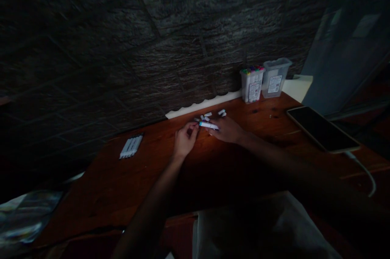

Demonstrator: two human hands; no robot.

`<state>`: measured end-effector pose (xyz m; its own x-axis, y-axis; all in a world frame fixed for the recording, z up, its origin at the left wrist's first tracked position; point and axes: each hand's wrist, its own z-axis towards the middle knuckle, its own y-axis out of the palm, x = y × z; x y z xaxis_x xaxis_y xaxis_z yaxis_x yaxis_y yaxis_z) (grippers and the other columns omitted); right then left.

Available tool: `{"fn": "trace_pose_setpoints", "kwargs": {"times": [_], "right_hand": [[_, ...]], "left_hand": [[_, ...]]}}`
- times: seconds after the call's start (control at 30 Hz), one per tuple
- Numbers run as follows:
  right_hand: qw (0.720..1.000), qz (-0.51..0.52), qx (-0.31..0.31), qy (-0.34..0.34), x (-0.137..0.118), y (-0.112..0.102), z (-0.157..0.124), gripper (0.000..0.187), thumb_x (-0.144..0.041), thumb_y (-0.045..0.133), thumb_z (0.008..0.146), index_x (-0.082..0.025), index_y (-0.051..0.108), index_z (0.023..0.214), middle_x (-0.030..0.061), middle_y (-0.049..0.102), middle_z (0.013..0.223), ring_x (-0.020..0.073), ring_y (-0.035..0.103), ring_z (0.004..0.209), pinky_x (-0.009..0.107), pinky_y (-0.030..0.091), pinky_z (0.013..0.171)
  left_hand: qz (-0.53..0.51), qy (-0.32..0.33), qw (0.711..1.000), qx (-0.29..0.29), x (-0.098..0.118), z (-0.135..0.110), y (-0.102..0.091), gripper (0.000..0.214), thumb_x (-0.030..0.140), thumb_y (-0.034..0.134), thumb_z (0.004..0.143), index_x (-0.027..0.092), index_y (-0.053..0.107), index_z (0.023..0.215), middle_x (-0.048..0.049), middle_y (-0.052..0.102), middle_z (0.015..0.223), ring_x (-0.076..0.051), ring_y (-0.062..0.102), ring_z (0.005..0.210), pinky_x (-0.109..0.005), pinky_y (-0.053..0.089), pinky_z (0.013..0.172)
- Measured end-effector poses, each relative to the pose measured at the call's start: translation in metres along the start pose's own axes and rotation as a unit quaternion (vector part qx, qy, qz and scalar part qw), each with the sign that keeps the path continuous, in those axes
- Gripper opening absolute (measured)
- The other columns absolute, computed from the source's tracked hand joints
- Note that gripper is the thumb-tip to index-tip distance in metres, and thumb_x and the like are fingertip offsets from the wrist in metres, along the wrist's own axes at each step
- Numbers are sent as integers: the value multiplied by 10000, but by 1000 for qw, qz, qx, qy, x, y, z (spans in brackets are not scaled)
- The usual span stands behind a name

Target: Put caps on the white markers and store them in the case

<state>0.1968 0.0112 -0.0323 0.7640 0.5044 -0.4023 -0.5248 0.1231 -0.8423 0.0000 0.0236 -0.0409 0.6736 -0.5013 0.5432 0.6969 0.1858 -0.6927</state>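
Observation:
My right hand (227, 130) is closed round a white marker (209, 126) with a blue tip, held level over the wooden table (146, 178). My left hand (185, 140) pinches at the marker's left end, fingers curled. Several loose white marker caps or short markers (210, 115) lie just beyond the hands, near the wall. A row of white markers (131, 146) lies side by side at the left of the table.
A clear box full of coloured markers (252, 83) and an empty-looking clear box (276, 77) stand at the back against the dark stone wall. A phone (323, 129) with a white cable (364, 171) lies at the right. Pale cloth (258, 230) covers the near edge.

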Motion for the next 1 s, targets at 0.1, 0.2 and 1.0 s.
{"fn": "trace_pose_setpoints", "kwargs": {"times": [0.1, 0.2, 1.0], "right_hand": [[1000, 5, 18, 12, 3, -3, 2, 268, -259, 485, 907, -137, 642, 1088, 108, 700, 1022, 207, 645, 905, 291, 437, 811], [999, 26, 37, -10, 7, -7, 3, 260, -212, 471, 915, -143, 641, 1099, 98, 699, 1036, 192, 641, 927, 276, 437, 818], [960, 119, 248, 49, 31, -64, 14, 176, -339, 540, 874, -198, 614, 948, 61, 668, 866, 181, 631, 734, 281, 494, 664]], "left_hand": [[-21, 4, 1000, 20, -3, 1, 1, 269, 344, 539, 881, 161, 647, 1046, -50, 712, 865, -153, 648, 738, -254, 494, 730], [-76, -3, 996, 40, -7, 3, 3, 311, 364, 538, 884, 163, 616, 1109, -85, 695, 1013, -166, 659, 821, -273, 508, 773], [-157, -65, 985, 16, -16, 5, -5, 414, 507, 408, 911, 177, 569, 1103, -16, 624, 747, -173, 614, 710, -275, 494, 690]]}}
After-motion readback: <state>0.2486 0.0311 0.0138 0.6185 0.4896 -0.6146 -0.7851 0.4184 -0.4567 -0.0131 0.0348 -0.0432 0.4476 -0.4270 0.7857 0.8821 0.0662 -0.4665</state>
